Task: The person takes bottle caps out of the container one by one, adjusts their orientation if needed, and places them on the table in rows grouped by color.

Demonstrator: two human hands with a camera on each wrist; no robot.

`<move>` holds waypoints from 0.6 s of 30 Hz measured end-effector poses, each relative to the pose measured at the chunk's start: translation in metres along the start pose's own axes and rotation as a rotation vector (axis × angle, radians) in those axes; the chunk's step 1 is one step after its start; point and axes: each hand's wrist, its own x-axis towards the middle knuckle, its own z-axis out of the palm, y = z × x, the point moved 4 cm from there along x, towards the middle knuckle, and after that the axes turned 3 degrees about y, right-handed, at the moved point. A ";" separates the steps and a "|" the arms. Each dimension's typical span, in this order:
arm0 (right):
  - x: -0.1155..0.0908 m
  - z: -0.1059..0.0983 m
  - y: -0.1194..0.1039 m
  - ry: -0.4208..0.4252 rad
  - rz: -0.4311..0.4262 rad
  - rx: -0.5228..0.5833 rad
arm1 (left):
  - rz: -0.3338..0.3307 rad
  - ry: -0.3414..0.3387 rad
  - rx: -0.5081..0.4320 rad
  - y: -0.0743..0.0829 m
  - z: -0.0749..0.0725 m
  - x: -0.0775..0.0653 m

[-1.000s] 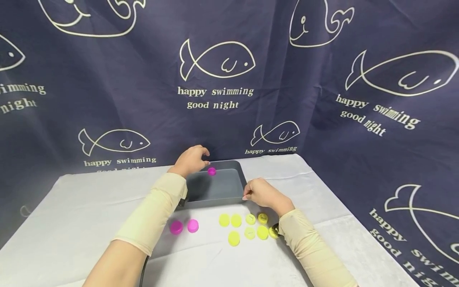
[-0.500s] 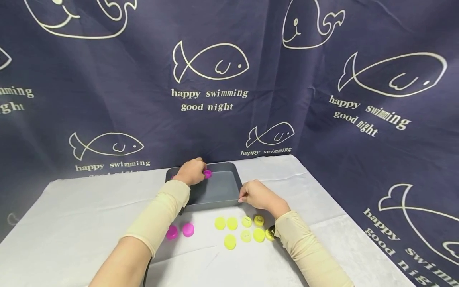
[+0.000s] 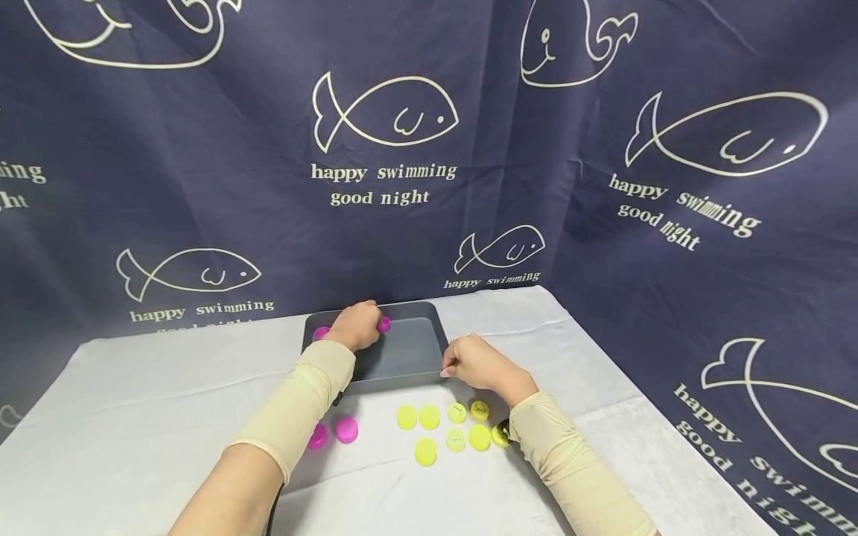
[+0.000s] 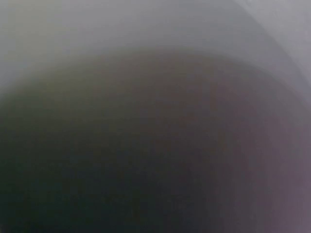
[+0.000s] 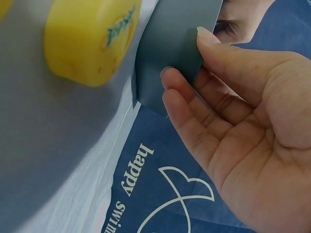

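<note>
The dark grey rectangular tray (image 3: 412, 357) sits at the back of the table. My left hand (image 3: 357, 326) reaches into its far part, fingers curled down at a magenta bottle cap (image 3: 384, 324) that shows beside the fingertips. Another magenta bottle cap (image 3: 322, 333) lies in the tray's far left corner, partly behind the hand. My right hand (image 3: 476, 361) pinches the tray's near right corner; the right wrist view shows thumb and fingers at the tray wall (image 5: 175, 46). The left wrist view is dark and blurred.
Before the tray lie two magenta bottle caps (image 3: 346, 429) and several yellow bottle caps (image 3: 425, 452), one partly behind the right wrist. A dark blue printed curtain (image 3: 395, 246) hangs close behind the white-covered table (image 3: 161, 417). A black cable (image 3: 271, 514) runs beside the left forearm.
My left hand has come down into the tray from above its far left rim, onto the magenta cap. The right hand keeps its place at the tray corner. The head view has shifted slightly.
</note>
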 end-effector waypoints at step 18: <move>0.001 0.000 -0.001 0.008 -0.026 -0.012 | 0.051 -0.005 0.028 0.001 0.014 0.005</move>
